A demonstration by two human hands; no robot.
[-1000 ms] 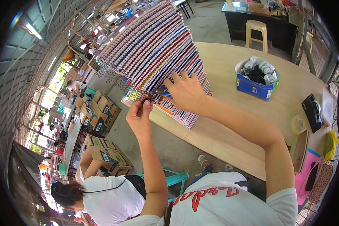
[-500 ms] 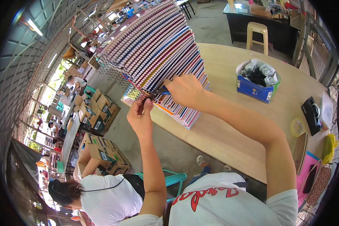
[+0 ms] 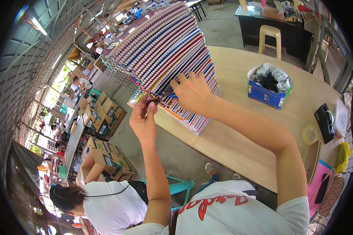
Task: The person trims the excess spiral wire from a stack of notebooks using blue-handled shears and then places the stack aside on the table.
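Observation:
A tall stack of spiral-bound notebooks [image 3: 172, 51] stands on the table, its coil bindings facing me and loose wire ends [image 3: 125, 80] sticking out on the left. My left hand [image 3: 144, 119] is beside the stack's lower left edge, thumb and fingers pinching a clump of dark wire ends [image 3: 152, 99]. Against the front of the stack, my right hand [image 3: 194, 94] holds blue-handled pliers [image 3: 168, 93], their dark jaws pointing left toward the wire. Its upper fingers are raised off the handles. The palm hides most of the tool.
On the wooden table [image 3: 231, 141] stands a blue box [image 3: 266, 96] holding dark wire scraps in a crumpled lining. Tape [image 3: 310, 134] and a black case [image 3: 324, 122] lie at the right. A person [image 3: 106, 201] in white bends near cardboard boxes [image 3: 106, 156] at the lower left.
My right hand's fingers have lifted and spread from the plier handles. My left hand has drawn slightly left and down, with more dark wire showing in its pinch.

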